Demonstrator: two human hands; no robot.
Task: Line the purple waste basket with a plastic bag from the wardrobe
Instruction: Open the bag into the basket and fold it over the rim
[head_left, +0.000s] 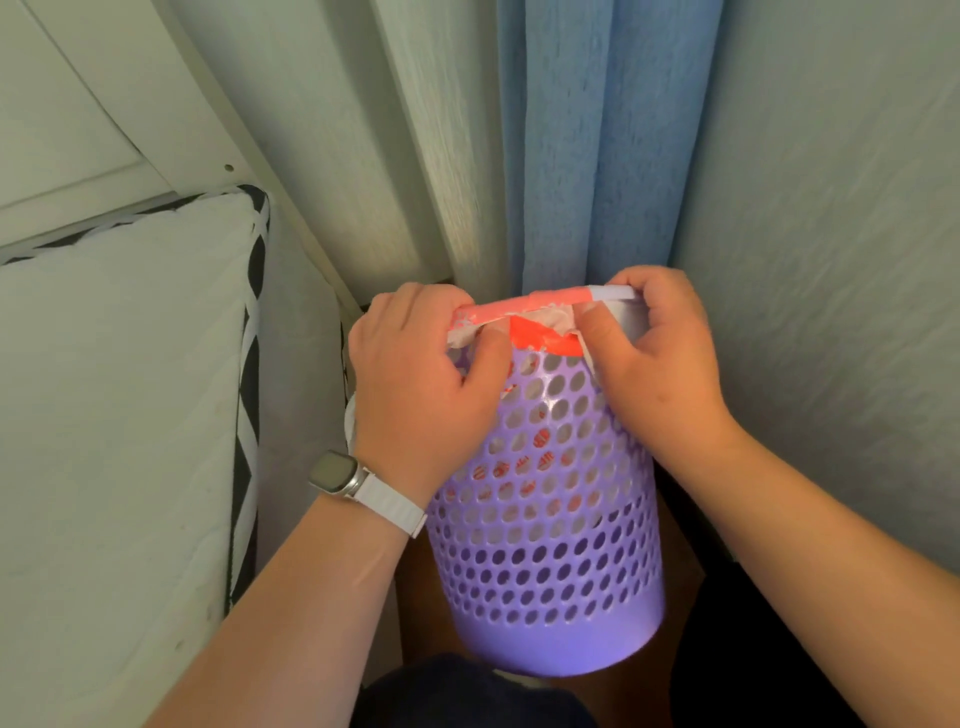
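Basket (545, 519) is boxed in on three sides. At 9 o'clock the mattress (119, 415) edge is set just beside it; only a thin gap is left there, partly taken by the left forearm. At 12 o'clock the blue curtain (597, 156) hangs right behind the rim. At 3 o'clock the wall (841, 260) is close, with a narrow dark gap at floor level. Basket mouth is blocked by both hands (421, 374) (660, 353) and the bag (540, 322) stretched across it. Open approach is found only from 6 o'clock, between the forearms, above the perforated side.
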